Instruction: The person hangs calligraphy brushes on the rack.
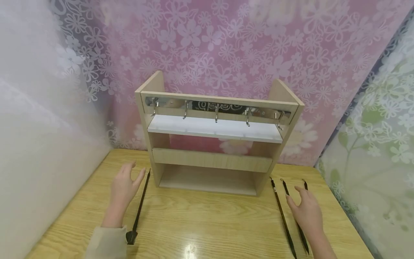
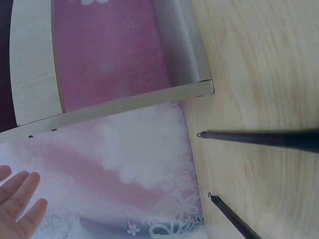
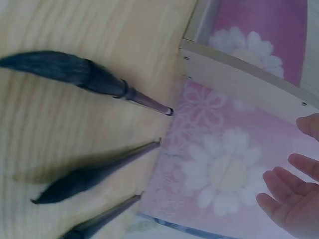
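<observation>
My left hand (image 1: 124, 187) hovers over the table's left side, fingers loosely bent and holding nothing. Beside it lies a dark calligraphy brush (image 1: 141, 203) with a hanging loop. The left wrist view shows this brush (image 2: 259, 138) and a second brush (image 2: 232, 216), which my hand and arm hide in the head view. On the right, my right hand (image 1: 308, 212) is over several brushes, its fingers relaxed and empty. One brush (image 1: 281, 212) lies nearest the rack; another brush (image 1: 300, 233) and a third brush (image 1: 305, 184) are partly covered by that hand.
Between my hands stands a pale wooden rack (image 1: 211, 160) with a white shelf (image 1: 213, 128) and a metal strip of several hooks (image 1: 216, 113) along its top front. A flowered pink backdrop (image 1: 210, 46) rises behind the wooden table (image 1: 200, 223). Light-coloured walls flank both sides.
</observation>
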`<state>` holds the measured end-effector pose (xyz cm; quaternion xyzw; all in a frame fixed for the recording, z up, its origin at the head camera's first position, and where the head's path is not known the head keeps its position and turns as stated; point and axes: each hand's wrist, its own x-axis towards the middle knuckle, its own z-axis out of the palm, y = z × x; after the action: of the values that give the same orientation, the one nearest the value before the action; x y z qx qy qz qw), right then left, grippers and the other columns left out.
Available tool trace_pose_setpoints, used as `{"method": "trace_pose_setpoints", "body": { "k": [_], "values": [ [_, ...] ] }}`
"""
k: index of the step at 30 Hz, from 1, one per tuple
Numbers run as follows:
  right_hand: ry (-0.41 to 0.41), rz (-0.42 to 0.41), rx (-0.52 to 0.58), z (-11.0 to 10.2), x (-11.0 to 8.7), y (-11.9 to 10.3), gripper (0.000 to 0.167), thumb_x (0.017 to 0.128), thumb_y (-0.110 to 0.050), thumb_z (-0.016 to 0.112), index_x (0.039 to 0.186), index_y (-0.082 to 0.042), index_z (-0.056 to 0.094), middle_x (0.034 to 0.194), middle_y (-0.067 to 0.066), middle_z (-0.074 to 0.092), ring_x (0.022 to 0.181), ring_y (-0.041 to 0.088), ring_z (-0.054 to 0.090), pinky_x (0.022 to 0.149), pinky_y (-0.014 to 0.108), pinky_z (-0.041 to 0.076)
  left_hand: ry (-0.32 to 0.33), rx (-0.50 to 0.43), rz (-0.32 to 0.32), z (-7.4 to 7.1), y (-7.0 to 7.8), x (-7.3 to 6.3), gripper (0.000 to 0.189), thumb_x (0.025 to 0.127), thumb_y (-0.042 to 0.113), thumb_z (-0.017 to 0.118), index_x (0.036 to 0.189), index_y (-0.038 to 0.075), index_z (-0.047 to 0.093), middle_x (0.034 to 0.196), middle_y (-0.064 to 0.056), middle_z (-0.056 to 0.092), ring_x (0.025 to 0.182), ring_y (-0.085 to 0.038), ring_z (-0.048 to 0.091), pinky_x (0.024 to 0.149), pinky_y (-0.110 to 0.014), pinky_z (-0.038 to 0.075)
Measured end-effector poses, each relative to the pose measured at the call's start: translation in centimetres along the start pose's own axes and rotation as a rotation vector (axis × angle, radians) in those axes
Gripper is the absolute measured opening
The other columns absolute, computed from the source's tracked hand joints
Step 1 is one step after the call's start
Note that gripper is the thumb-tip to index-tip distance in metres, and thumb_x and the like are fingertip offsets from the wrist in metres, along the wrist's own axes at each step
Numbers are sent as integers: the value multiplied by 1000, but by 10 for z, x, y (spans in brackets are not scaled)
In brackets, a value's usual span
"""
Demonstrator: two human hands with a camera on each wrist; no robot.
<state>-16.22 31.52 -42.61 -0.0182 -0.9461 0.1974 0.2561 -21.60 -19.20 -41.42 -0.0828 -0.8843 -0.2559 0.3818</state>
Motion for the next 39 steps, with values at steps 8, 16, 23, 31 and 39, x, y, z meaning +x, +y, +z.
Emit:
{"method": "trace_pose_setpoints", "body": {
  "k": [8,16,23,31,39],
  "values": [
    [-66,20,12,10,-3,9,42,81,-16,63,112,9,50,103,30,52,88,41,51,63,52,48,74,-118,-7,9,9,18,48,77,15,69,113,-11,50,99,-24,58,87,-37,55,70,-47,51],
    [-99,32,13,13,-4,15,41,82,-18,61,111,10,51,99,30,53,82,41,54,58,48,50,170,-253,-8,19,15,36,44,74,3,70,110,-13,51,103,-25,54,93,-35,53,72,-44,52],
    [-207,55,44,15,-3,22,44,82,-17,60,115,10,47,102,31,52,83,41,55,56,43,52,177,-318,-97,22,21,56,43,78,9,68,112,-11,51,104,-24,55,95,-34,54,72,-44,52],
    [-292,67,36,20,-5,26,42,80,-14,62,111,13,49,100,30,55,88,40,55,62,46,52,178,-524,-120,46,3,72,48,80,23,67,115,-6,52,107,-21,56,98,-32,55,74,-38,53],
    [-335,17,42,34,2,29,39,80,-12,62,107,14,51,94,29,58,83,40,57,59,43,52,215,-625,-126,58,-17,77,41,79,24,66,113,3,56,102,-17,58,100,-28,55,77,-37,52]
  ]
}}
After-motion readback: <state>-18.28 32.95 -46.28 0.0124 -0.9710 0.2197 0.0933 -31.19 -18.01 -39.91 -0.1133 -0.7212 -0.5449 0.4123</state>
